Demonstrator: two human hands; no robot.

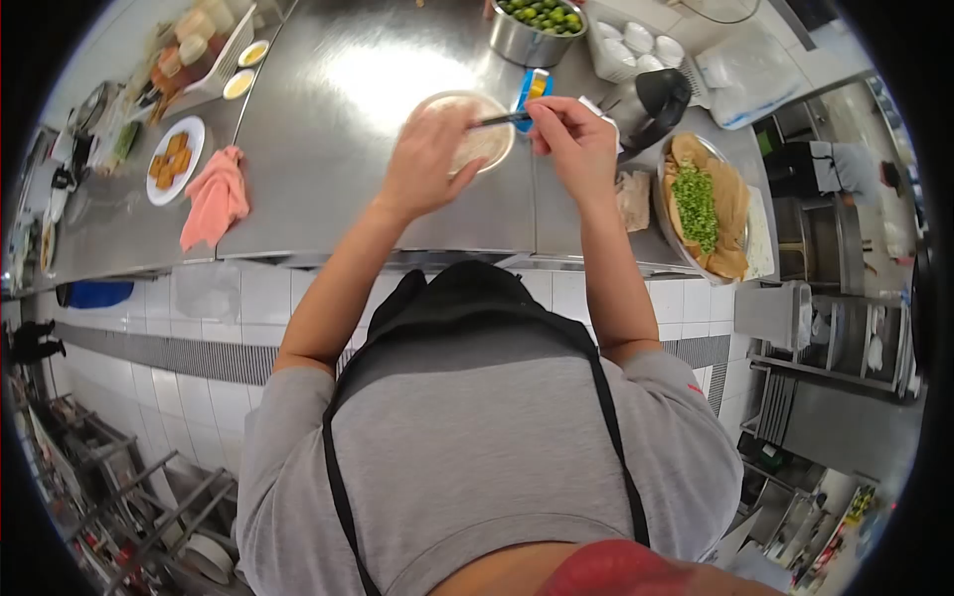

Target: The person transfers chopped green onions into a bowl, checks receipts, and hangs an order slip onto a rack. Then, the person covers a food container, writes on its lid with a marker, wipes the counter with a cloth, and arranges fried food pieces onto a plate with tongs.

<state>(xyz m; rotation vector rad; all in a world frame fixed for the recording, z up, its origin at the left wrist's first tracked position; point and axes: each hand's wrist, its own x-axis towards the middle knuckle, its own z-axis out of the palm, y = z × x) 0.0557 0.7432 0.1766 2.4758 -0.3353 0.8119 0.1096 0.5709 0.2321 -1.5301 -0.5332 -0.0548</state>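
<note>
My right hand (574,144) pinches one end of a slim dark pen (507,119), which lies nearly level and points left. The pen's other end reaches the fingers of my left hand (429,159); I cannot tell whether they touch it. Fingers loose and thumb apart, my left hand lies over the left side of a round tub (487,149) with whitish contents or a whitish lid. The hand is slightly blurred and hides part of the tub. Just behind the pen stands a blue and yellow item (537,87), perhaps a tape dispenser.
A steel pot of green limes (542,28) stands at the back. At right are a dark-handled jug (651,109) and a bowl with chopped greens (696,209). A pink cloth (216,199) and a plate of fried pieces (189,134) lie at left.
</note>
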